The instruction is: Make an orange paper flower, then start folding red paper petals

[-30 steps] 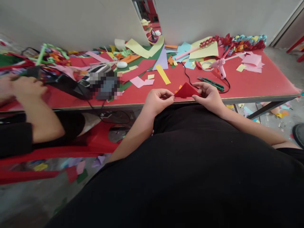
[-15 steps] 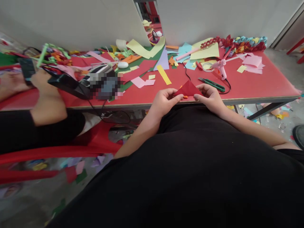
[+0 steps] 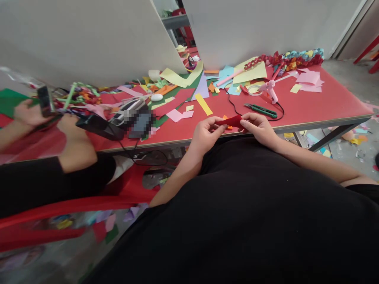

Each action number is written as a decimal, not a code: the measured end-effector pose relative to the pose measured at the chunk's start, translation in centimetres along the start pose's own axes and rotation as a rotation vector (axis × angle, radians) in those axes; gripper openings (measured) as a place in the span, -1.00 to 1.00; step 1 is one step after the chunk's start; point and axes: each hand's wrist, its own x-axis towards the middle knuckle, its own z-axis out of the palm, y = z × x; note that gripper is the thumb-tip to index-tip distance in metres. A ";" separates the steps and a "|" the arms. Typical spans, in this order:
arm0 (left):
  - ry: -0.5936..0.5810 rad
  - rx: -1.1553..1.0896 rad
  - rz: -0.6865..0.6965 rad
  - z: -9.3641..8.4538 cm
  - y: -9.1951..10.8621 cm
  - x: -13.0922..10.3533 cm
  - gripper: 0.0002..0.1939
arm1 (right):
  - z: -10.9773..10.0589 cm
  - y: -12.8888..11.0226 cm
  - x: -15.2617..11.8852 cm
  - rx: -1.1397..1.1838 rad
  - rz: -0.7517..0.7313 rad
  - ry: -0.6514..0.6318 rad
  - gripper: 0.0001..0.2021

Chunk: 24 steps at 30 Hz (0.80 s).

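Note:
A folded piece of red paper (image 3: 233, 121) is held between my two hands at the table's front edge. My left hand (image 3: 209, 132) pinches its left end between thumb and fingers. At the right end, my right hand (image 3: 257, 127) grips it the same way. Small orange paper scraps (image 3: 229, 127) show just behind and below the paper. A green utility knife (image 3: 261, 111) lies beyond my right hand, and a pink glue gun (image 3: 271, 90) with a black cord rests farther back. To the left of these, a yellow paper strip (image 3: 204, 104) lies flat.
The red table (image 3: 334, 102) carries coloured paper sheets, a paper chain (image 3: 302, 57) and a pink tube (image 3: 229, 77). At left, a co-worker's hand (image 3: 31, 114) holds a phone (image 3: 45, 101) near a black device (image 3: 100, 127). A red chair (image 3: 130, 195) stands at lower left.
The red paper has gone from a broad triangle facing me to a narrower folded shape, still in both hands. The view has shifted slightly. The co-worker's hands and phone have moved.

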 end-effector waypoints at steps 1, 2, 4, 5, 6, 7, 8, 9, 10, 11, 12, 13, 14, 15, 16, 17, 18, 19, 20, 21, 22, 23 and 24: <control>0.004 -0.009 -0.001 0.0 -0.1 0.1 -0.51 | 0.0 0.0 0.0 0.000 0.001 -0.007 -0.45; 0.003 -0.017 -0.002 -0.1 -0.2 0.2 -0.49 | -0.1 -0.1 -0.1 -0.002 0.002 -0.012 -0.45; -0.005 -0.019 -0.003 -0.2 -0.3 0.3 -0.48 | -0.2 -0.2 -0.1 -0.007 0.008 -0.018 -0.45; -0.012 -0.014 -0.003 -0.2 -0.3 0.3 -0.48 | -0.3 -0.1 -0.1 -0.006 0.012 -0.020 -0.45; -0.019 -0.008 -0.003 -0.3 -0.3 0.3 -0.49 | -0.3 -0.1 -0.1 -0.001 0.018 -0.022 -0.45; -0.026 -0.003 -0.001 -0.3 -0.3 0.3 -0.51 | -0.3 0.0 -0.1 0.008 0.024 -0.025 -0.45; -0.032 -0.004 0.004 -0.3 -0.2 0.3 -0.53 | -0.3 0.1 -0.1 0.018 0.030 -0.032 -0.45; -0.038 -0.013 0.010 -0.4 -0.2 0.2 -0.55 | -0.3 0.2 0.0 0.028 0.035 -0.043 -0.45; -0.044 -0.030 0.018 -0.3 -0.2 0.2 -0.58 | -0.3 0.3 0.0 0.033 0.038 -0.056 -0.46; -0.049 -0.054 0.024 -0.3 -0.3 0.2 -0.60 | -0.2 0.4 0.0 0.032 0.039 -0.071 -0.47; -0.052 -0.084 0.027 -0.3 -0.4 0.2 -0.59 | -0.2 0.4 0.0 0.026 0.038 -0.087 -0.49; -0.056 -0.117 0.024 -0.2 -0.5 0.1 -0.54 | -0.2 0.5 0.0 0.016 0.036 -0.102 -0.50; -0.060 -0.153 0.015 -0.1 -0.6 0.1 -0.47 | -0.2 0.5 0.0 0.005 0.033 -0.114 -0.50; -0.066 -0.190 0.001 0.1 -0.8 0.1 -0.38 | -0.2 0.5 0.0 -0.006 0.028 -0.122 -0.50; -0.074 -0.227 -0.012 0.2 -0.9 0.0 -0.30 | -0.2 0.5 -0.1 -0.015 0.023 -0.124 -0.50; -0.088 -0.260 -0.021 0.5 -1.0 0.0 -0.23 | -0.2 0.4 -0.1 -0.023 0.019 -0.123 -0.50; -0.103 -0.286 -0.023 0.7 -1.0 -0.1 -0.17 | -0.1 0.4 -0.1 -0.030 0.015 -0.119 -0.50; -0.120 -0.304 -0.017 1.0 -1.0 -0.1 -0.13 | -0.1 0.4 -0.1 -0.039 0.010 -0.117 -0.51; -0.135 -0.313 -0.006 1.3 -1.0 -0.2 -0.10 | 0.0 0.4 -0.2 -0.049 0.002 -0.115 -0.53; -0.144 -0.313 0.006 1.6 -0.9 -0.3 -0.08 | 0.0 0.4 -0.2 -0.060 -0.011 -0.111 -0.55; -0.148 -0.308 0.015 1.9 -0.8 -0.3 -0.09 | 0.1 0.4 -0.2 -0.072 -0.029 -0.105 -0.57; -0.150 -0.299 0.018 2.1 -0.7 -0.4 -0.10 | 0.1 0.5 -0.3 -0.083 -0.050 -0.094 -0.60; -0.151 -0.291 0.018 2.3 -0.6 -0.4 -0.12 | 0.2 0.5 -0.3 -0.091 -0.071 -0.079 -0.63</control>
